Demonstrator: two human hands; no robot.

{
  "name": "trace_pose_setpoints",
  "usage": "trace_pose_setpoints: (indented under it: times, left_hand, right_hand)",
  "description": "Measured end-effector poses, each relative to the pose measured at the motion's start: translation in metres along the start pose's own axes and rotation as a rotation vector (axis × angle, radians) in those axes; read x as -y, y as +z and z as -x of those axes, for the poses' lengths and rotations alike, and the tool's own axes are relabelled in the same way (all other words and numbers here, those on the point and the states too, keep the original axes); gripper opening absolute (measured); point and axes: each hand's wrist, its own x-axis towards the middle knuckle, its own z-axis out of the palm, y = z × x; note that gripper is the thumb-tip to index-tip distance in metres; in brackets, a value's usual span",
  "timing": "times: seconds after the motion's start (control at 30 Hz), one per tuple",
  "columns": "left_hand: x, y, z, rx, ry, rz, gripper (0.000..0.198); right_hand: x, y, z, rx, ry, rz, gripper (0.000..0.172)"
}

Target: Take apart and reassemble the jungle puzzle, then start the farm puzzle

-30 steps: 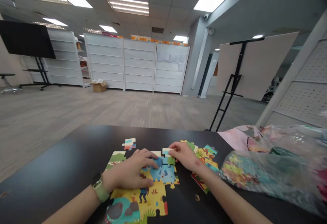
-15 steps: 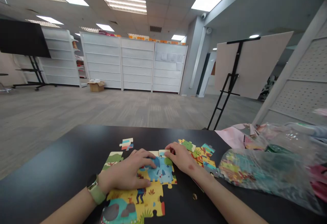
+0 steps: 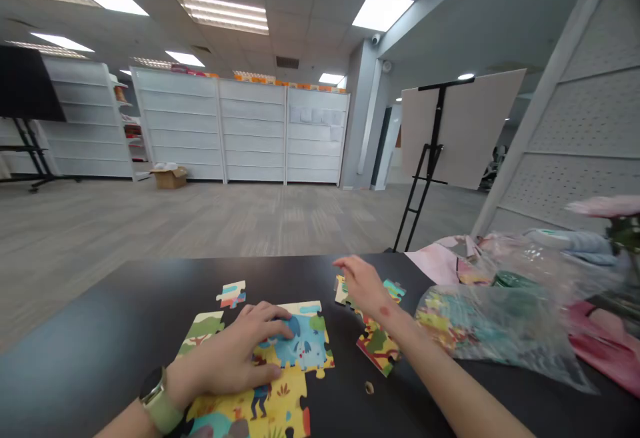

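My left hand [image 3: 243,351] lies with fingers spread on a partly joined jigsaw puzzle [image 3: 285,391], which shows blue elephants on yellow ground. It covers part of the picture. My right hand [image 3: 364,285] is over a heap of loose puzzle pieces [image 3: 379,345] to the right of the puzzle. Its fingers point left and are partly stretched out, with nothing visible in them. Some of the heap is hidden beneath that hand and forearm. One separate puzzle piece [image 3: 231,294] rests beyond the joined part, towards the far left.
A clear plastic bag [image 3: 490,325] with colourful contents lies on the right of the black table [image 3: 125,318], beside pink cloth [image 3: 435,258]. Near the heap is a small brownish bit [image 3: 369,388]. An easel with a board [image 3: 470,138] stands beyond the table.
My right hand has left the puzzle's upper right edge and moved right and up over the loose pieces. My left hand stays on the puzzle. The view has turned slightly right.
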Motion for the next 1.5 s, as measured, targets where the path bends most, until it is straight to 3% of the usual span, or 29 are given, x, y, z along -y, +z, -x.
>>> trace_pose_setpoints:
  times: [0.1, 0.17, 0.23, 0.33, 0.47, 0.57, 0.63, 0.77, 0.9, 1.03, 1.17, 1.3, 1.5]
  left_hand:
    - [0.006, 0.004, 0.001, -0.034, 0.031, 0.006, 0.039]
    - [0.010, 0.006, 0.001, -0.057, 0.048, 0.010, 0.039]
    - [0.013, 0.008, 0.002, -0.064, 0.039, 0.015, 0.039]
    - [0.012, 0.009, 0.002, -0.034, -0.004, 0.018, 0.041]
    - [0.009, 0.009, 0.000, 0.012, -0.051, 0.017, 0.042]
    - [0.006, 0.013, -0.005, -0.038, -0.088, 0.025, 0.049]
    - [0.005, 0.016, -0.009, -0.151, -0.085, 0.047, 0.052]
    - [0.004, 0.020, -0.015, -0.395, -0.071, 0.185, 0.049]
    - [0.008, 0.021, -0.019, -0.474, -0.076, 0.432, 0.045]
    - [0.016, 0.018, -0.022, -0.492, -0.085, 0.578, 0.037]
    - [0.029, 0.013, -0.022, -0.431, -0.121, 0.680, 0.026]
    - [0.040, 0.012, -0.019, -0.420, -0.162, 0.679, 0.020]
    - [0.052, 0.001, -0.016, -0.426, -0.172, 0.694, 0.015]
  right_hand:
    - [-0.028, -0.032, -0.007, -0.062, 0.105, 0.065, 0.041]
    - [-0.041, -0.041, -0.006, -0.040, 0.154, 0.100, 0.036]
    - [-0.046, -0.038, -0.001, 0.040, 0.168, 0.116, 0.032]
    - [-0.044, -0.027, 0.007, 0.178, 0.171, 0.122, 0.040]
    - [-0.033, -0.026, 0.008, 0.214, 0.167, 0.115, 0.041]
    - [-0.020, -0.030, 0.008, 0.198, 0.082, 0.067, 0.052]
    - [-0.008, -0.025, 0.011, 0.210, -0.006, 0.018, 0.059]
    - [0.020, 0.003, 0.026, 0.286, -0.240, -0.122, 0.066]
    - [0.042, 0.030, 0.042, 0.384, -0.375, -0.231, 0.072]
    - [0.041, 0.045, 0.044, 0.285, -0.376, -0.306, 0.063]
    - [0.033, 0.051, 0.039, 0.143, -0.309, -0.367, 0.045]
    - [0.036, 0.047, 0.039, 0.202, -0.282, -0.320, 0.034]
    - [0.044, 0.042, 0.042, 0.249, -0.337, -0.293, 0.032]
